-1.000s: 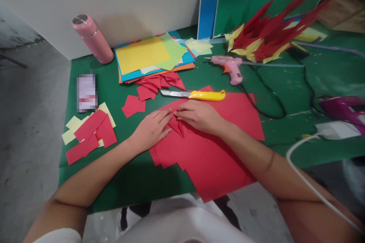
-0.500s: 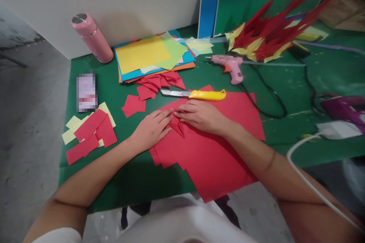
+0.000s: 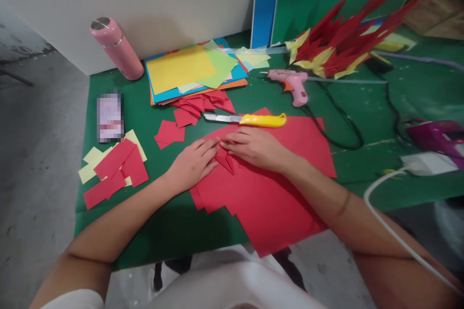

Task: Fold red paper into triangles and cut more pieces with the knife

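My left hand (image 3: 192, 163) and my right hand (image 3: 253, 147) lie flat side by side on a small folded red paper piece (image 3: 225, 160), fingertips nearly touching at its top edge. Both hands have their fingers stretched out and pressed down on the paper. The folded piece rests on large red sheets (image 3: 275, 193) spread over the green mat (image 3: 145, 231). A yellow-handled utility knife (image 3: 250, 119) with its blade out lies just beyond my fingers.
A pink glue gun (image 3: 293, 84) with a black cord, a red and yellow spiky paper piece (image 3: 340, 43), a stack of coloured sheets (image 3: 192, 70), red scraps (image 3: 116, 169), a phone (image 3: 110, 117) and a pink flask (image 3: 116, 48) lie around. A white cable (image 3: 391, 236) crosses at right.
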Available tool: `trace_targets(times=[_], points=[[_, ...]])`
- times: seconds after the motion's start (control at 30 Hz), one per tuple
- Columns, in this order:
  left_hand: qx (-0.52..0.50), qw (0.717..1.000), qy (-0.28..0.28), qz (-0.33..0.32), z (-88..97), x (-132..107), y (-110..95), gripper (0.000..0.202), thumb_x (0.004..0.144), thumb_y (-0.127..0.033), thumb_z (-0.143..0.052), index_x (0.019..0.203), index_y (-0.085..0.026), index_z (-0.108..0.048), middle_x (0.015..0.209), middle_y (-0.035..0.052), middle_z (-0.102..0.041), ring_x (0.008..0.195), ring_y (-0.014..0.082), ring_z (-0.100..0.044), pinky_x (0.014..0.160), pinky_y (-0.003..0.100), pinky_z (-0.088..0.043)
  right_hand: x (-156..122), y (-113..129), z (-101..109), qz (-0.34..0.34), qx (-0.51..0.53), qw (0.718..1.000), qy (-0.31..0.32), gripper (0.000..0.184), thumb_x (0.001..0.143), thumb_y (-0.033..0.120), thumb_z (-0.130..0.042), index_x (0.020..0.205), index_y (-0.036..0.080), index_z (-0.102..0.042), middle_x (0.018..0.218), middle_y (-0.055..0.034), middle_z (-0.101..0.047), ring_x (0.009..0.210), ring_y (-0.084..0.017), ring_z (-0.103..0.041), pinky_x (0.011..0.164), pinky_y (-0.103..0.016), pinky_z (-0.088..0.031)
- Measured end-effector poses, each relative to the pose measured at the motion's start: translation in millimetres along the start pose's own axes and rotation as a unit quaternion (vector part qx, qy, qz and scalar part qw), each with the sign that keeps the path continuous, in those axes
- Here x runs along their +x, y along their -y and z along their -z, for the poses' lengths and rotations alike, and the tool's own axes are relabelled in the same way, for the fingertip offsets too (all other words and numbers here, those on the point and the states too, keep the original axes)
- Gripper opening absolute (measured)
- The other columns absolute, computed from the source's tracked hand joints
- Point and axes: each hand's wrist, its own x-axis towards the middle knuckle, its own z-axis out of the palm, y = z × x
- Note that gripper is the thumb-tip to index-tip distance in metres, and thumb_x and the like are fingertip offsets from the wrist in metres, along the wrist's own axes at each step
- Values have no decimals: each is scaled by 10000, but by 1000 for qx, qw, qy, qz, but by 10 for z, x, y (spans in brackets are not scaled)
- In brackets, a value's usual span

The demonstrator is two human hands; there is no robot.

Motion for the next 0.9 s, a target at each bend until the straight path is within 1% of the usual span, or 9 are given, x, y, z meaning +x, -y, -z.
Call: trace_targets(times=[0.13,0.3,0.4,0.53,0.63,0.77,0.9], points=[[23,999,-13,-21,11,5,0,329,1011,-264,-401,1173,-83,-623,1340,184,-608,1210,257,-593,1031,425,-490,3,4,-1,1,-3,1000,-4,295,1016,205,-434,1064,138,-717,1000,-79,-733,798,-171,-584,678,-319,-446],[35,999,-8,-16,-2,-4,-1,321,1010,-263,-399,1176,-115,-631,1359,167,-596,1204,251,-592,1034,428,-489,1,0,-25,0,-3,1000,-3,306,1020,210,-426,1046,154,-726,1011,-74,-733,818,-174,-585,673,-319,-444],[35,999,-6,-16,-18,-17,-2,342,1011,-262,-392,1224,-122,-620,1385,174,-572,1211,265,-581,1033,444,-485,0,-1,-29,-4,0,1000,4,309,1020,219,-426,1052,158,-727,1011,-76,-731,807,-173,-574,667,-319,-438],[37,999,0,-9,-33,-28,0,367,1009,-266,-400,1309,-159,-583,1412,158,-549,1205,266,-575,1028,451,-484,5,0,-13,-21,11,1000,4,326,1023,254,-420,1044,163,-732,1036,-94,-721,811,-184,-553,692,-333,-445],[35,999,9,-11,-34,-25,2,371,1007,-254,-398,1316,-156,-576,1420,154,-545,1216,261,-564,1042,450,-472,11,-1,5,-31,22,999,9,336,1022,293,-423,1022,176,-738,1034,-99,-714,825,-195,-546,699,-336,-444],[31,999,13,-16,-27,-16,2,373,1007,-256,-393,1305,-135,-582,1413,164,-552,1200,269,-569,1037,452,-471,9,-3,11,-33,26,999,14,336,1021,286,-420,1028,179,-738,1037,-106,-711,831,-199,-547,694,-339,-441],[32,999,18,-12,-24,-15,0,370,1011,-259,-390,1307,-143,-579,1422,156,-549,1219,266,-564,1046,452,-460,7,-1,3,-36,29,999,17,339,1021,289,-417,1017,184,-740,1044,-108,-710,841,-202,-548,699,-343,-443]])
